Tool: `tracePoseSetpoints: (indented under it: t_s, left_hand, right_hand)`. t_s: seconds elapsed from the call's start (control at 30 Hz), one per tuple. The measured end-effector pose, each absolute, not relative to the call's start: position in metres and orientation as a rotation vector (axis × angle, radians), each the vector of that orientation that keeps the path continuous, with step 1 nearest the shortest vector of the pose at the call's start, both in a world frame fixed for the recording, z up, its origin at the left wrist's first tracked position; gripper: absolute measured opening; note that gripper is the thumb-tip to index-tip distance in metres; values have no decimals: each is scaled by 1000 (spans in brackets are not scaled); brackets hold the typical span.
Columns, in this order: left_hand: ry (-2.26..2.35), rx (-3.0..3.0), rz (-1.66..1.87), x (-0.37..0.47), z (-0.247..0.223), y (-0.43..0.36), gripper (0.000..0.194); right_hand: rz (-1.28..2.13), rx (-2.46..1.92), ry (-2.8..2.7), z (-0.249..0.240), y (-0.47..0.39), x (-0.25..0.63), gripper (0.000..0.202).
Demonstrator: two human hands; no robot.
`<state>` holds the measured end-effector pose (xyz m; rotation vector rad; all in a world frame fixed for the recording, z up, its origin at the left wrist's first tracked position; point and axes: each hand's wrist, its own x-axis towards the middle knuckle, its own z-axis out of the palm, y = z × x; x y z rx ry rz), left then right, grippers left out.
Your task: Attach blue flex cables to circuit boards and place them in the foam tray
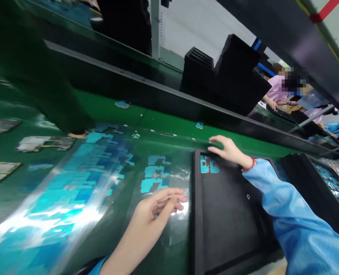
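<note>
My left hand hovers over the green mat, left of the black tray. Its fingers are curled with the thumb near them; a speck of teal shows in the gap, but I cannot make out what they hold. Just beyond it, several teal circuit boards lie in a column on clear film. My right hand is over the tray's far edge, thumb and fingers apart, with nothing visible between them. Below and left of it, two small teal circuit boards sit side by side in the tray's far left corner.
Many teal pieces cover the mat at left, beside bare-looking boards. A dark upright post and long rail bound the bench. Black trays with boards stand at right. Co-workers sit across.
</note>
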<state>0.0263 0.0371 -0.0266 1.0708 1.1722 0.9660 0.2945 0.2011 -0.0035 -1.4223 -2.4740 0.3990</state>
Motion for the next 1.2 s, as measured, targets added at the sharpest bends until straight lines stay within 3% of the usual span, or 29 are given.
tracePoseSetpoints:
  t_s: [0.17,0.27,0.4,0.57,0.7,0.93,1.2]
  left_hand:
    - [1122,1014,1042,28,-36,39,24]
    - [1116,1049,1044,27,-41,42,22]
    - [1125,1070,1042,26,-40,43,20]
    - [1155,1100,1020,26,-34,42,22]
    - [1180,1089,1025,25,-29,42,23]
    - [1177,1106,1022,27,-25,41,26]
    - [1211,1125,1022,28,-28,43,29]
  right_hand:
    - [391,-1623,-2318,-15,306,270,78]
    - [433,-1698,-2269,-23,331,264,71]
    - [438,-1743,-2236,-29,331,270,41]
    - [438,-1676,-2203,-11,309,288,78]
    - [469,-1503,-2269,13,246,321,83]
    - [477,-1275,-2574,5,117,356,58]
    - [236,-1208,-2648,-16,127,359,37]
